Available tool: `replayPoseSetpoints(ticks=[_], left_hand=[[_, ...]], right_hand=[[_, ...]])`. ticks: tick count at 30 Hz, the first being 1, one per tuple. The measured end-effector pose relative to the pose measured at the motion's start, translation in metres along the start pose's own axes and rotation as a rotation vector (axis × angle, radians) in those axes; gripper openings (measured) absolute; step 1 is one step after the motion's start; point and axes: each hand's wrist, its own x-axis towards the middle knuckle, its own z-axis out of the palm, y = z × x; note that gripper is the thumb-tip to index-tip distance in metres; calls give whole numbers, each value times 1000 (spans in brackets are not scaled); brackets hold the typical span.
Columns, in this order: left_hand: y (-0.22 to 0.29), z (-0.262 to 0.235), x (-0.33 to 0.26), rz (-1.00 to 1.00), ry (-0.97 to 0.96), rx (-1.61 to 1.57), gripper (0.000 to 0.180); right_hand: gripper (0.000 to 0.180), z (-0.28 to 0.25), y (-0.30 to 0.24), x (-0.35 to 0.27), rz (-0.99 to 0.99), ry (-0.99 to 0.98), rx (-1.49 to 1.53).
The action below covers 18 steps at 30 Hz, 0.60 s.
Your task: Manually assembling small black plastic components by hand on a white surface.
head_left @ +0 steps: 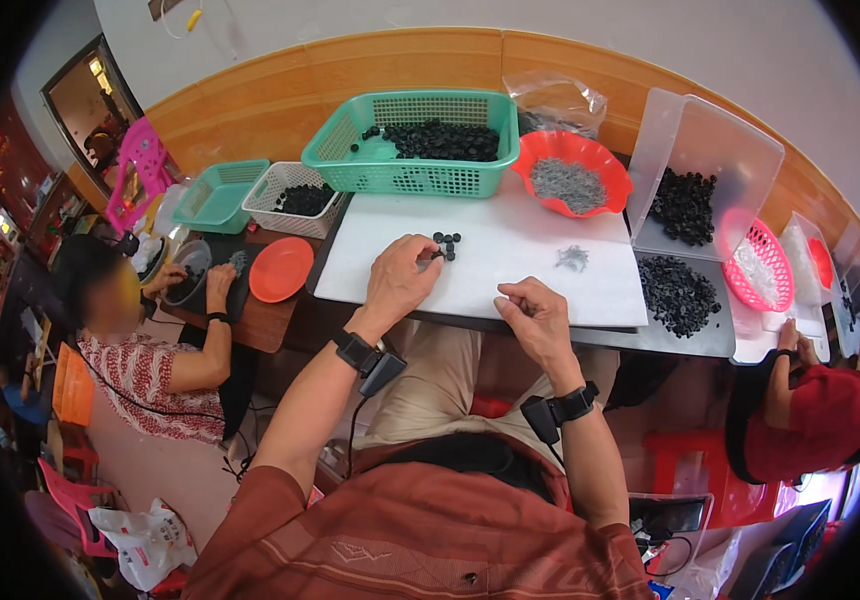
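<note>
On the white board (510, 260) of the worktop: small cluster of black caps (446, 243), just beside the left hand (400, 280), whose fingers curl loosely over the board; its grip contents cannot be told. Right hand (535, 318), fingers pinched shut on something too small to identify. Small metal pieces (572, 258) lie apart. Green basket (415, 145) of black caps behind.

Left hand (402, 278): fingertips curl over sth by the black caps (446, 244), too small to tell what. Right hand (535, 318): fingers folded in, whatever's pinched is hidden. Grey bits (572, 258) on the white board (510, 280), and those in the red bowl (570, 172): too small to ID. Clear bag (555, 100) contents blurred. Person at right (810, 420) partly cut off by the dark rim; near board edge hidden behind the hands.
</note>
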Motion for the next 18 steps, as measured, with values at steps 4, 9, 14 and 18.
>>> replayPoseSetpoints(ticks=[4,9,14,18], left_hand=[[2,-4,0,-2,4,-45,26],[1,-7,-2,6,-23,-51,25],[1,-7,-1,4,-51,-68,22],[-2,-4,-1,54,-18,-82,19]], right_hand=[[17,1,0,1,8,17,1],[16,2,-3,1,27,25,0],[16,1,-3,1,32,33,-14],[16,1,-4,1,64,52,17]])
